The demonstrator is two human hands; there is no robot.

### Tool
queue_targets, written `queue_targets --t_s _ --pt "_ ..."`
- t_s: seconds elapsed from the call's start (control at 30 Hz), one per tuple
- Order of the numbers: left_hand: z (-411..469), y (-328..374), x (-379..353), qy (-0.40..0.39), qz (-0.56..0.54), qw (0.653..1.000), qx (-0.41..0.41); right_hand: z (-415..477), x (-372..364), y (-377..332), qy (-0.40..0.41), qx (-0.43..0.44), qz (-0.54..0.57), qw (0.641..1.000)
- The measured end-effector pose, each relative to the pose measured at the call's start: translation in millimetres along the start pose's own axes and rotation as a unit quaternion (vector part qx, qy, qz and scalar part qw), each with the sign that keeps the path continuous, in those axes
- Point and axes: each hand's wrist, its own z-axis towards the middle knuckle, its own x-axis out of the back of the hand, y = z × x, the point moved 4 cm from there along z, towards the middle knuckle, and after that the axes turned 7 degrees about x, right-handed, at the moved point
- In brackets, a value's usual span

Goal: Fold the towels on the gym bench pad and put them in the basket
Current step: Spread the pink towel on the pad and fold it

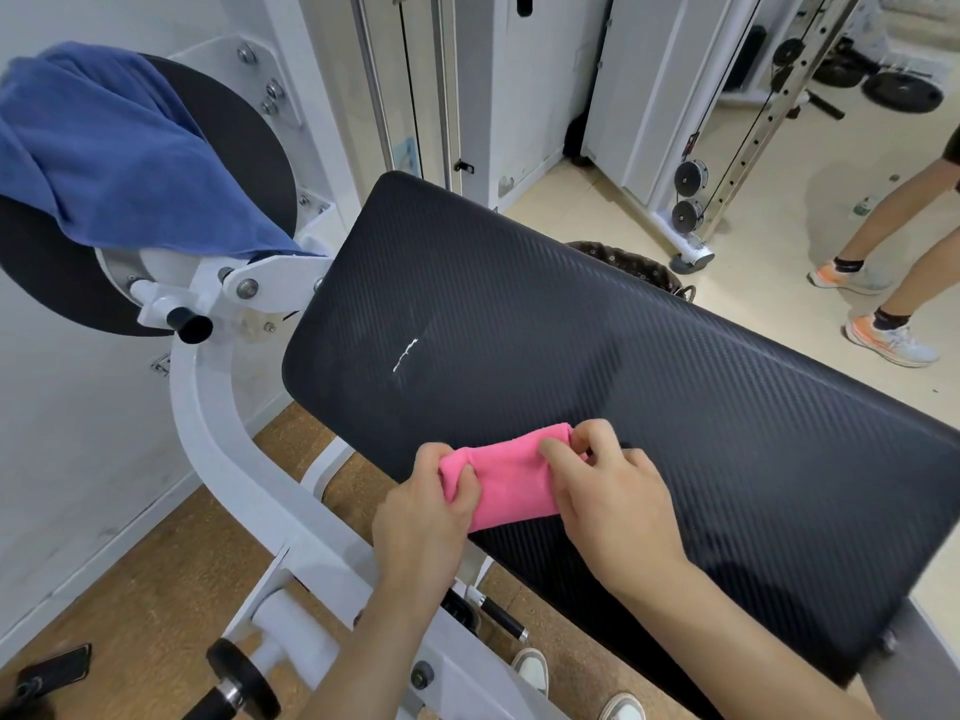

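A small pink towel [511,478], folded into a compact bundle, lies at the near edge of the black bench pad [597,366]. My left hand [426,517] grips its left end with curled fingers. My right hand [608,491] pinches its upper right corner between thumb and fingers. A blue towel [109,153] hangs over the round black roller pad at the upper left. The dark woven basket [636,265] peeks out behind the far edge of the bench pad, mostly hidden.
The white machine frame [249,491] curves below and left of the pad, with weight pegs near the bottom. A person's legs [883,262] stand at the right on the beige floor. A cable machine [727,148] stands behind.
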Motion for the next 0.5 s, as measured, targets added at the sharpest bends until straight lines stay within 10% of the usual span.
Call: queue_targets --t_s 0.17,0.27,0.5 --pt "-9.7 12.7 7.5 0.179 0.091 0.959 -0.201 2.8 10.9 3.3 0.030 0.048 -0.079 0.995" --pt "-19.6 15.6 0.1 0.122 0.085 0.930 -0.337 1.3 14.7 -0.2 -0.004 0.126 -0.089 0.988" --pt "-26.8 -0.8 -14.7 -0.004 0.170 0.939 -0.300 -6.3 4.8 11.4 -0.117 0.215 -0.141 0.959"
